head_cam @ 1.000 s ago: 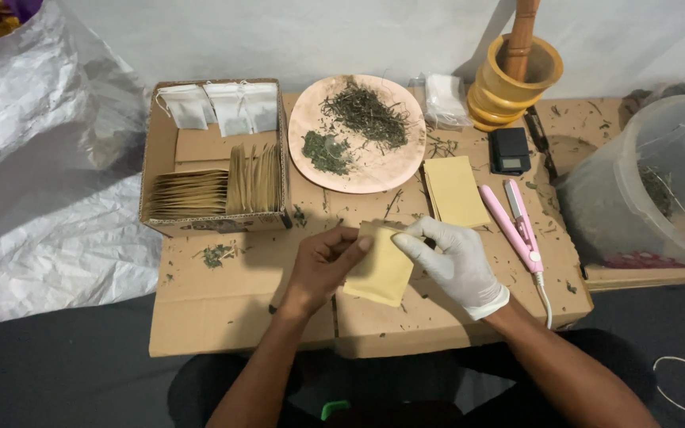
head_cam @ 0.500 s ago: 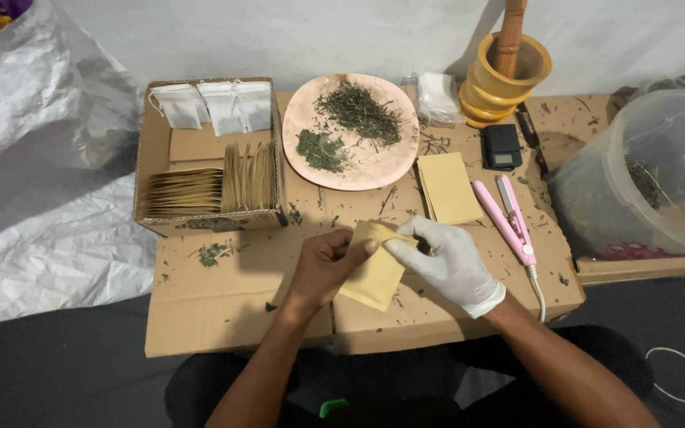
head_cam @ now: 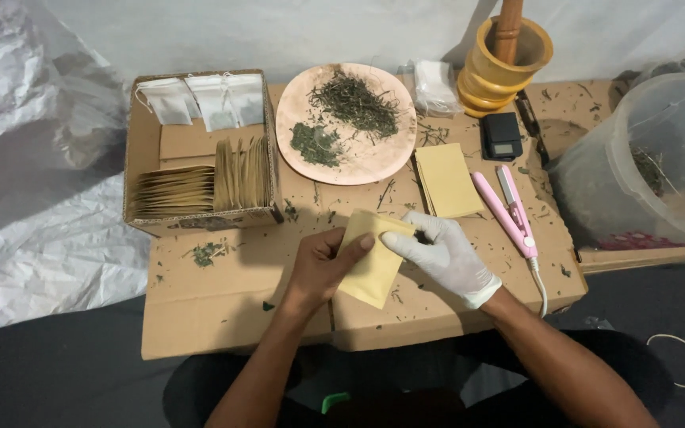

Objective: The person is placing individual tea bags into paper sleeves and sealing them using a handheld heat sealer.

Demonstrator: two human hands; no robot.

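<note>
Holding a flat yellow-tan paper pouch just above the cardboard tabletop, both hands meet at its upper edge. Left hand, bare, fingers closed on the pouch's left side, thumb tip pressed on its face. Right hand, in a white glove, fingers pinched on the pouch's top right corner. Pouch tilted, lower corner pointing toward 6 o'clock, near the middle of the tabletop.

Loose green herb crumbs lie at 9 o'clock of the hands. At 3 o'clock, a pink hair-straightener-type heat clamp with a white cord, lying flat, jaws slightly apart. At 1 o'clock, just beyond the gloved hand, a small stack of flat yellow-tan pouches.

At 11 o'clock, an open brown cardboard box holding rows of tan pouches standing on edge and, at its far end, white filter bags with strings. At 12 o'clock, a round pink plate carrying two heaps of dried green herbs. Beyond the stack, a small black pocket scale; behind it a yellow wooden mortar with a brown pestle standing in it, and beside that a clear packet of white bags. At 2 o'clock, a large translucent plastic tub lying on its side. Crumpled white plastic sheeting covers the floor at 9 to 10 o'clock.
</note>
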